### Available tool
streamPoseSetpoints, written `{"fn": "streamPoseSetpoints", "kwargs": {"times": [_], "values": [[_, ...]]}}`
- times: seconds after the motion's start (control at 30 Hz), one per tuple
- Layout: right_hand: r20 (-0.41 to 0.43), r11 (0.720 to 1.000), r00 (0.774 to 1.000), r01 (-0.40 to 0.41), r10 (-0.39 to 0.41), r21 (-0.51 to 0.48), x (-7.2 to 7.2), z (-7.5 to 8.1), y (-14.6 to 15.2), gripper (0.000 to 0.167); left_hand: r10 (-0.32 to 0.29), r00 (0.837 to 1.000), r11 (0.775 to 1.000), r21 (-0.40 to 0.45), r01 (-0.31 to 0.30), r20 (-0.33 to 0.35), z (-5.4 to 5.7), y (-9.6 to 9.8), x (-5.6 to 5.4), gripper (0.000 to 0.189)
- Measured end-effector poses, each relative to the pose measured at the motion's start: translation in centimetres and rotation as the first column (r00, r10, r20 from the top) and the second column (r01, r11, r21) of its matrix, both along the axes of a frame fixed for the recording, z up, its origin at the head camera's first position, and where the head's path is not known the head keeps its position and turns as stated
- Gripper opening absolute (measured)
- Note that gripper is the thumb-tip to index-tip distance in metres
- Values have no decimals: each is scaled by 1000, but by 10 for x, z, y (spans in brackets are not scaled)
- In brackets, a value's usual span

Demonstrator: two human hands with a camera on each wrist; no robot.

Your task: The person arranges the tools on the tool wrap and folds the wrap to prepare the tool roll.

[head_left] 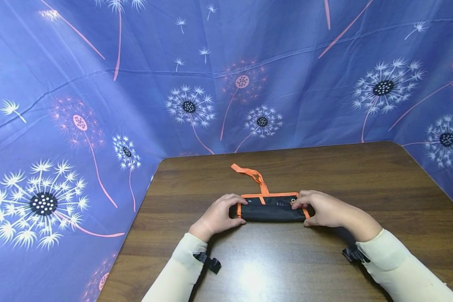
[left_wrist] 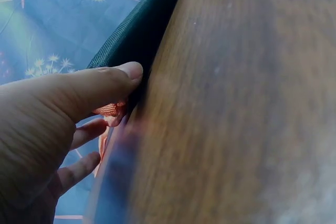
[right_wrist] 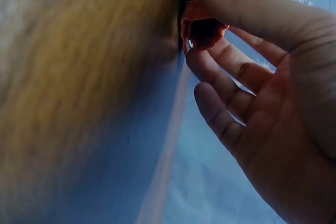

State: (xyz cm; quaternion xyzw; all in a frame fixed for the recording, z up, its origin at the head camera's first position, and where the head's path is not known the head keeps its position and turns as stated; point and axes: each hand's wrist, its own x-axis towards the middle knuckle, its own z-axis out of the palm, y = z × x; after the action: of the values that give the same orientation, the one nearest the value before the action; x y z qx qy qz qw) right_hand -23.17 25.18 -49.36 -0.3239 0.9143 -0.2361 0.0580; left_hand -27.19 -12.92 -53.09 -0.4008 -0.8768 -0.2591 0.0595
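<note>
A black fabric tool roll with orange edging lies rolled up crosswise on the table. From its back edge an orange tie strap trails toward the far side. My left hand grips the left end, thumb in front and fingers over the top. At the other end my right hand holds the roll the same way, next to a small metal ring. The left wrist view has the thumb pressed along the dark side. In the right wrist view, the orange-edged open end shows its folded layers.
The brown wood-grain table has rounded far corners. A blue cloth printed with dandelions hangs behind it and along both sides. Black wrist straps sit over the pale sleeves.
</note>
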Motion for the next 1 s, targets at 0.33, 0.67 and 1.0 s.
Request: {"fn": "streamPoseSetpoints", "kwargs": {"times": [0.33, 0.67, 1.0], "values": [[-14, 1000, 1000, 6, -6, 16, 0, -1, 0, 43, -12, 1000, 1000, 22, 12, 5, 3, 1, 3, 50], [43, 999, 999, -16, 18, -37, 1, 2, 3, 37, -25, 998, 999, 42, 22, 66, 3, -1, 3, 45], [107, 995, 994, -8, 18, -96, 2, 5, 4, 32, -72, 995, 994, 86, 67, 62, 3, -5, 3, 44]]}}
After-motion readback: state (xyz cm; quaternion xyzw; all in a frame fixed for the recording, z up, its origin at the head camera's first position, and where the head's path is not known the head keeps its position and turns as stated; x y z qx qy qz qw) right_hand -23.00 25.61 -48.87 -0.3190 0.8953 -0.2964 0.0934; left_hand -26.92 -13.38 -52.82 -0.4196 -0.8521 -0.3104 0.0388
